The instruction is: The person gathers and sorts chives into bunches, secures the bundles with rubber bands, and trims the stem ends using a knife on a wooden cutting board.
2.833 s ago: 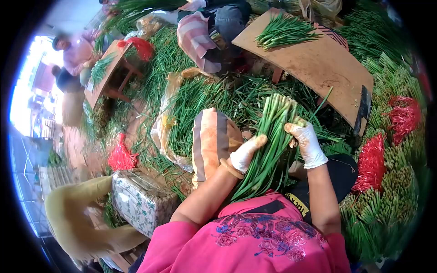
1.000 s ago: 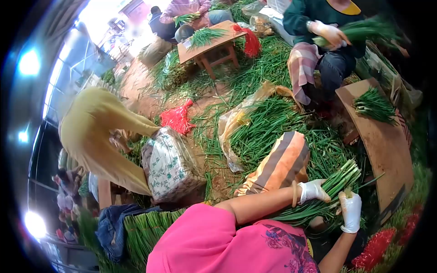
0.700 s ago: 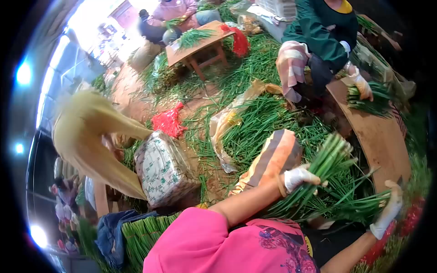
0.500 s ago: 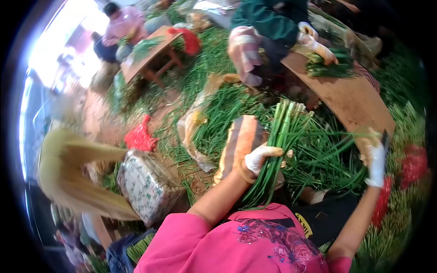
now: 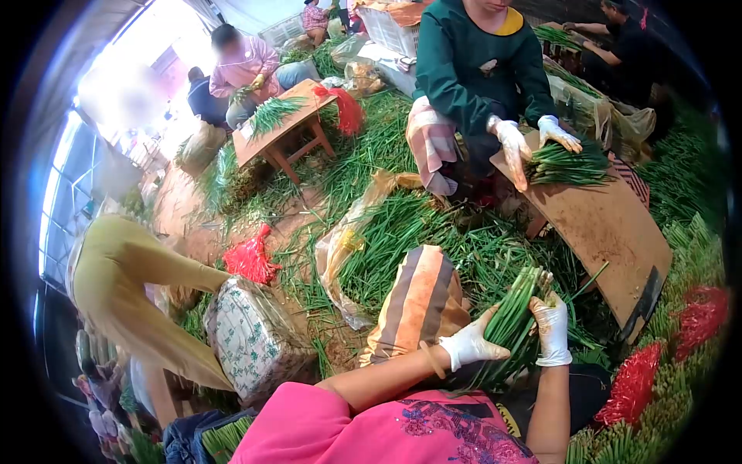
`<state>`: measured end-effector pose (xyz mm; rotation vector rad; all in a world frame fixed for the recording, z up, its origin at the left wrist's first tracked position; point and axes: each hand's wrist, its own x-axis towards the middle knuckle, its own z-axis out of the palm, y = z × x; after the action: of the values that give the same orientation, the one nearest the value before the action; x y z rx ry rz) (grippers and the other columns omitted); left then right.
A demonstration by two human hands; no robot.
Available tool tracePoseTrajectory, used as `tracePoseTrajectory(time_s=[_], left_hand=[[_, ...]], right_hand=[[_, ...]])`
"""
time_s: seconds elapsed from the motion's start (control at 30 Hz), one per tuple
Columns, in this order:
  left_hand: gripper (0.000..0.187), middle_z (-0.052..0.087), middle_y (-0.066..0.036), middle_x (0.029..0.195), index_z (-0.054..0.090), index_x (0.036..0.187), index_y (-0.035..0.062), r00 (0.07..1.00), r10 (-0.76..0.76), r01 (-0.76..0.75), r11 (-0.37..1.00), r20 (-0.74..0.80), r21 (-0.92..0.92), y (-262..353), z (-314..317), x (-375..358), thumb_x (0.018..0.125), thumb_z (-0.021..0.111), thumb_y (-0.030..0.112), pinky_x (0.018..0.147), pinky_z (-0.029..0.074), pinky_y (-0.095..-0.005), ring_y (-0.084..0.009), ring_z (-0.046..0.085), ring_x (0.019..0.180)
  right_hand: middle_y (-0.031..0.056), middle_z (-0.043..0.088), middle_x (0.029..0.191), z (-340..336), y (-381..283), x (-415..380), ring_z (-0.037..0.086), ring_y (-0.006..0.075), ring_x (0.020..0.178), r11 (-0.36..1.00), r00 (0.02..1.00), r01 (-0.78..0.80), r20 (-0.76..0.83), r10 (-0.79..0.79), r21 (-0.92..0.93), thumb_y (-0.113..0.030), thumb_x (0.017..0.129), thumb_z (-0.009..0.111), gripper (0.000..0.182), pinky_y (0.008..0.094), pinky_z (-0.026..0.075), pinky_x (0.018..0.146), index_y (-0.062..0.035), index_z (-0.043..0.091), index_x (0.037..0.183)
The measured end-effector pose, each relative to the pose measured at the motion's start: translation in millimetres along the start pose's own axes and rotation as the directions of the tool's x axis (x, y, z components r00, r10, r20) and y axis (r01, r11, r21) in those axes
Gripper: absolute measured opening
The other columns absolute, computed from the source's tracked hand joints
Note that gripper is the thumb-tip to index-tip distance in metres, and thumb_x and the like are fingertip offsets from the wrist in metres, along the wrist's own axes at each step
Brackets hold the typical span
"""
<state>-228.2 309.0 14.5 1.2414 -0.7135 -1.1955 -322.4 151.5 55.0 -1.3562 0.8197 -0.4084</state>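
A bunch of long green stalks [image 5: 510,313], like garlic chives with pale cut ends, stands tilted in front of my chest. White-gloved, my left hand [image 5: 474,342] grips it from the left side, thumb near the stalks. My right hand [image 5: 551,329], also in a white glove, is closed against the right side of the bunch near its upper ends, its fingertips partly hidden. Behind the bunch lies a heap of loose green stalks [image 5: 394,240]. Just left of my left hand is an orange-and-grey striped cloth [image 5: 417,301].
Opposite me, a co-worker in a green top [image 5: 483,73] presses both gloved hands round stalks on a tilted board [image 5: 610,224]. Red ties [image 5: 632,383] lie at my right beside upright bundles. A flower-patterned seat [image 5: 251,332] and a bent-over person [image 5: 139,286] are at left.
My right hand has come in from the board's edge at the right to the bunch. The bunch and my left hand are lower. The co-worker's hands now both rest around the stalks.
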Motion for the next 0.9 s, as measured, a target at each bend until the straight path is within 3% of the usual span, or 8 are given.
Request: tracePoseTrajectory(time_s=[0.17, 0.3, 0.33, 0.43, 0.53, 0.73, 0.83, 0.9], left_hand=[[0.057, 0.058, -0.006, 0.115, 0.043, 0.129, 0.0034, 0.983, -0.109, 0.165, 0.879, 0.148, -0.448, 16.8, -22.8, 4.1, 0.076, 0.065, 0.006, 0.082, 0.047, -0.0278, -0.0142, 0.057, 0.097], [0.061, 0.054, -0.010, 0.115, 0.040, 0.132, 0.0099, 0.961, -0.186, 0.274, 0.756, 0.206, -0.595, 48.6, -35.4, -11.3, 0.075, 0.061, 0.016, 0.080, 0.051, -0.0455, -0.0209, 0.052, 0.102], [0.054, 0.060, -0.009, 0.104, 0.043, 0.128, 0.0054, 0.975, -0.116, 0.214, 0.701, 0.187, -0.681, 51.1, -31.7, -12.0, 0.077, 0.059, 0.013, 0.058, 0.049, -0.0241, -0.0119, 0.057, 0.066], [0.054, 0.059, -0.010, 0.105, 0.044, 0.125, 0.0026, 0.961, -0.132, 0.271, 0.636, 0.244, -0.722, 47.6, -35.3, -16.0, 0.075, 0.061, 0.015, 0.061, 0.050, -0.0248, -0.0136, 0.059, 0.071], [0.057, 0.058, -0.014, 0.110, 0.045, 0.123, -0.0007, 0.964, -0.197, 0.266, 0.704, 0.178, -0.659, 53.9, -28.3, -14.0, 0.073, 0.064, 0.019, 0.061, 0.050, -0.0260, -0.0156, 0.058, 0.069], [0.063, 0.060, -0.016, 0.103, 0.045, 0.124, -0.0029, 0.935, -0.261, 0.347, 0.807, 0.239, -0.477, 55.1, -14.8, -11.3, 0.069, 0.067, 0.019, 0.061, 0.048, -0.0268, -0.0183, 0.058, 0.070], [0.083, 0.044, -0.015, 0.130, 0.035, 0.133, -0.0033, 0.943, -0.228, 0.312, 0.862, 0.243, -0.400, 66.4, -10.5, -16.6, 0.064, 0.072, 0.022, 0.090, 0.045, -0.0335, -0.0257, 0.048, 0.113], [0.075, 0.050, -0.012, 0.117, 0.040, 0.130, -0.0004, 0.960, -0.238, 0.275, 0.905, 0.151, -0.324, 42.8, -30.2, -19.7, 0.062, 0.065, 0.019, 0.076, 0.047, -0.0308, -0.0224, 0.052, 0.098]], right_hand=[[0.0062, 0.060, 0.072, 0.1, -14.3, -5.7, 0.057, 0.0112, 0.051, 0.994, 0.990, -0.083, 0.125, 0.073, 0.078, -0.005, 0.080, 0.064, 0.018, 0.0195, 0.039, 0.040, 0.0017, 0.056, 0.094], [0.0075, 0.063, 0.077, -28.9, -10.7, 9.3, 0.054, 0.0092, 0.052, 0.972, 0.977, 0.213, -0.052, -0.208, 0.104, -0.012, 0.085, 0.061, 0.019, 0.0178, 0.038, 0.039, 0.0008, 0.058, 0.099], [0.0079, 0.064, 0.081, -47.5, -8.1, 18.8, 0.055, 0.0078, 0.055, 0.957, 0.956, 0.285, -0.088, -0.280, 0.055, -0.013, 0.088, 0.057, 0.024, 0.0155, 0.037, 0.039, 0.0008, 0.056, 0.107], [0.0074, 0.063, 0.097, -60.7, -29.8, 15.9, 0.057, 0.0043, 0.069, 0.962, 0.941, 0.264, -0.201, -0.273, -0.070, -0.008, 0.081, 0.066, 0.071, 0.0137, 0.039, 0.042, -0.0077, 0.029, 0.142], [0.0083, 0.063, 0.103, -42.7, -44.9, -3.1, 0.056, 0.0033, 0.069, 0.969, 0.983, 0.124, -0.107, -0.150, -0.214, -0.007, 0.082, 0.065, 0.058, 0.0152, 0.041, 0.045, -0.0088, 0.042, 0.136], [0.0007, 0.063, 0.084, -9.2, -32.6, -15.1, 0.052, 0.0016, 0.060, 0.960, 0.983, 0.182, -0.025, -0.181, 0.213, -0.003, 0.081, 0.066, 0.049, 0.0168, 0.040, 0.043, -0.0060, 0.051, 0.128], [0.0040, 0.063, 0.074, -7.2, -8.1, -9.7, 0.056, 0.0074, 0.056, 0.973, 0.990, 0.133, -0.082, -0.119, 0.188, -0.006, 0.081, 0.067, 0.018, 0.0189, 0.042, 0.044, -0.0008, 0.061, 0.098], [0.0031, 0.062, 0.066, -9.1, -13.9, -12.4, 0.056, 0.0090, 0.050, 0.938, 0.996, 0.051, -0.086, -0.022, 0.343, -0.008, 0.081, 0.067, 0.011, 0.0209, 0.043, 0.042, -0.0002, 0.063, 0.088]])
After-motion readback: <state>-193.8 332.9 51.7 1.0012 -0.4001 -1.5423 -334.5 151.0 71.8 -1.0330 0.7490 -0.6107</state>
